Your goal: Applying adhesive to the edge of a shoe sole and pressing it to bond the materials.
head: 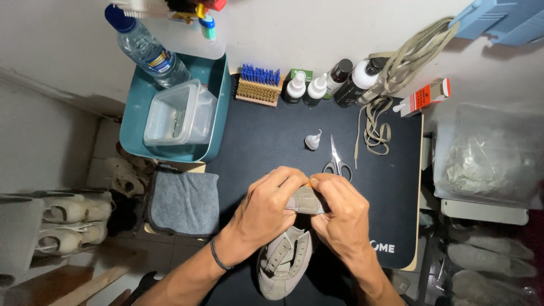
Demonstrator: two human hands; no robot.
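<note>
A beige suede shoe [283, 263] without laces lies on the black mat [266, 136], toe toward me. My left hand [266, 207] and my right hand [340, 212] both pinch the shoe's tongue [306, 203] from either side, fingertips meeting at its top edge, where a small orange spot shows. A black band sits on my left wrist. Just beyond my fingers lie grey-handled scissors [336, 163] and a small white cap [313, 140].
A teal tub [218, 107] with a clear box and a water bottle stands at the back left. A brush [259, 86], several bottles [317, 88], beige laces [377, 127] and an orange-white carton [428, 96] line the back. A grey cloth [184, 203] lies left; bagged items right.
</note>
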